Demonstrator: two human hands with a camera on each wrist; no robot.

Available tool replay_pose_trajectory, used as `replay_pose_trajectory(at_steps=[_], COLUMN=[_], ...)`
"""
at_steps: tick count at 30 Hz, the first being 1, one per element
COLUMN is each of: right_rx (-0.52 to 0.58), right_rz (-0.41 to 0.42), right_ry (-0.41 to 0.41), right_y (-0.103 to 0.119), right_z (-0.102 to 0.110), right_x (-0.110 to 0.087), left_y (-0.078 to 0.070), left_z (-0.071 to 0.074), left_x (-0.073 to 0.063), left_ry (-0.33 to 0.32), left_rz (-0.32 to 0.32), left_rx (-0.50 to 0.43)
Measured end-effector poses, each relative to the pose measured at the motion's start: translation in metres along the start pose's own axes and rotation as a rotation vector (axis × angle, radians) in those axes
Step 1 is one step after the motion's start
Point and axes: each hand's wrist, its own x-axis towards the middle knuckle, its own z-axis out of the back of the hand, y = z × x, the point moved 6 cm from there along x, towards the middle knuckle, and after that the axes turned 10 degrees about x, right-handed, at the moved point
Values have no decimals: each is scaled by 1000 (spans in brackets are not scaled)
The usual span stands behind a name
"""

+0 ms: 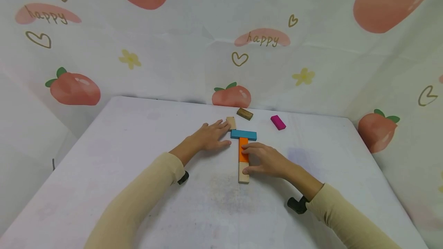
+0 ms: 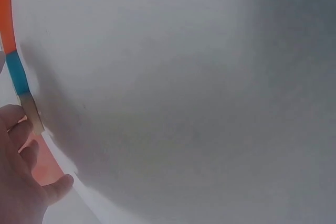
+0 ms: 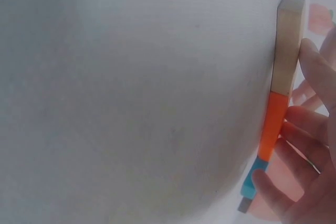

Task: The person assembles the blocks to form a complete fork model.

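The left hand [image 1: 211,135] lies low over the table [image 1: 214,218], its fingers spread and gripping nothing; the fingertips reach the left side of the far pale block [image 1: 232,123], seemingly touching it. That block sits just beyond the left end of the teal block [image 1: 243,135], so the fingertips are probably there to nudge or steady it against the teal edge. The teal block lies crosswise, ahead of the right hand [image 1: 268,158] and to the right of the left thumb, closing off the far end of the orange block [image 1: 243,158]. The orange block meets the near pale block [image 1: 243,178] end to end, the two forming a straight stem just left of the right hand. The right hand's fingers are apart and slightly bent, not closed round anything: fingertips rest at the orange block, the thumb at the near pale one. Spanning both pieces this way likely lets one hand hold the joint in line. All these blocks lie flat, presumably for a stable layout. Beyond the left fingertips lies the brown block [image 1: 245,113]; the pink block [image 1: 278,122], ahead of the right hand, lies apart, untouched by either hand.
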Motion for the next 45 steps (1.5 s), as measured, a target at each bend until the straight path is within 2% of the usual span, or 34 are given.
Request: replay_pose_trajectory(at_steps=[15,24,30,38,42,45], right_rx=[0,4,-39,-131,-124,-122], right_rz=[-32,-11,0,53,2,-44], right_ry=[18,17,18,-15,-27,-72], right_y=[0,1,2,1,-10,-21], right_z=[-1,-1,-2,1,11,24], right_x=[0,1,1,-1,-2,1], left_y=[2,-3,-15,-37,-43,-43], left_z=[-2,5,2,1,-2,-3], left_x=[-1,-12,-19,-22,-21,-20], left_ry=[6,-8,-23,-66,-64,-58], left_rz=[-6,-50,-118,-212,-220,-209], left_rx=[-12,13,51,115,152,167])
